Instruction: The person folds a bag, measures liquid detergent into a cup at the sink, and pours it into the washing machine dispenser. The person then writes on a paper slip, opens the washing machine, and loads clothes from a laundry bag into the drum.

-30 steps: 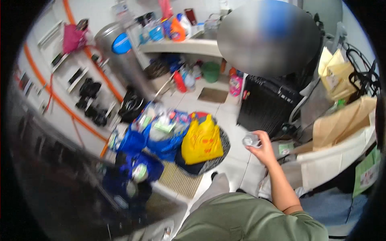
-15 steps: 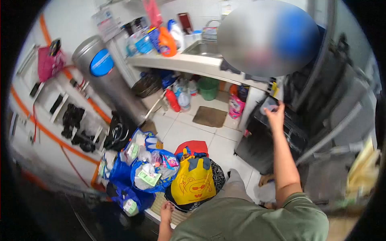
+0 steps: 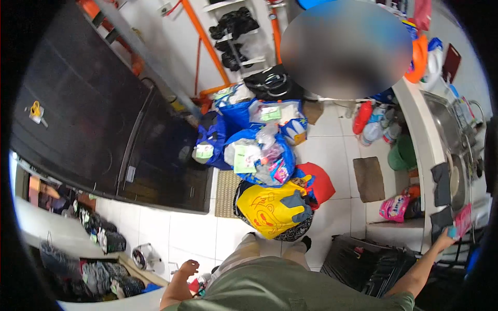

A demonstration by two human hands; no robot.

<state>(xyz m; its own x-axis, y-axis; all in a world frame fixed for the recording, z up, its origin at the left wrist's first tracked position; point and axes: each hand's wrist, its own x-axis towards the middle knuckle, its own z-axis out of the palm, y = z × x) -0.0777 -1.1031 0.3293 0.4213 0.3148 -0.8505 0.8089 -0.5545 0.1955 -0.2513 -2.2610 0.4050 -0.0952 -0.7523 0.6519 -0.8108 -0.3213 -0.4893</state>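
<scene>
At the near end of the sink table point(image 3: 423, 124), on the person's right, the right hand point(image 3: 445, 240) reaches out at full stretch, its fingertips at a small light-blue thing point(image 3: 452, 232); whether they close around it or only touch it, I cannot tell. A pink item point(image 3: 463, 217) lies just beyond those fingers, up and to the right of them, its longer side seeming to slant away from the hand, though its outline is too small to be sure. The right hand is far nearer to both; the left hand point(image 3: 190, 268) hangs well apart on the other side of the body, fingers loosely curled, with nothing seen in it. Close by the right hand, two dark cloths point(image 3: 441, 185) lie along the table's front edge, and a steel sink basin point(image 3: 440, 116) opens farther along, so room on that side is narrow. A black case point(image 3: 369, 264) stands below, between the right forearm and the floor point(image 3: 327, 146), while the wider stretch of bare tile spreads between the brown mat point(image 3: 369, 179) and the yellow bag point(image 3: 265, 211)
</scene>
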